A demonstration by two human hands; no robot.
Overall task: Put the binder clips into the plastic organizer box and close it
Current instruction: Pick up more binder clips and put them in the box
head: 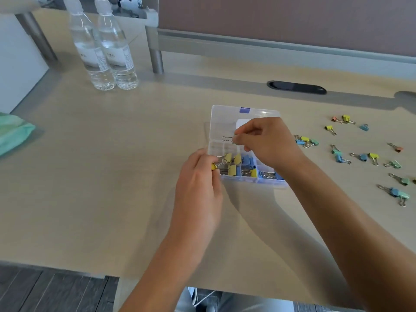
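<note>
Broadly, a pale wooden desk [112, 176] fills the view, with a grey-framed partition [270, 23] along its far edge and a dark cable slot [296, 87] set into the top. Two clear water bottles [103, 48] stand side by side at the far left, touching or nearly so, and a green cloth [13, 134] lies at the left edge. Near the middle sits the plastic organizer box [244, 145], its clear lid [225, 122] open and lying flat on the far side, a purple latch [244, 110] on the lid's far rim. The near compartments hold yellow and blue binder clips [240, 165]. The right hand [267, 143] hovers over the box, its fingers pinching a clip by the body so that only the silver wire handle [227, 138] shows over the lid; the colour is hidden. The left hand [198, 176] is at the box's near-left corner, fingers curled round a yellow clip [213, 166]. Loose clips [360, 154] in yellow, blue, green and orange lie scattered on the desk to the right of the box, well apart from it
</note>
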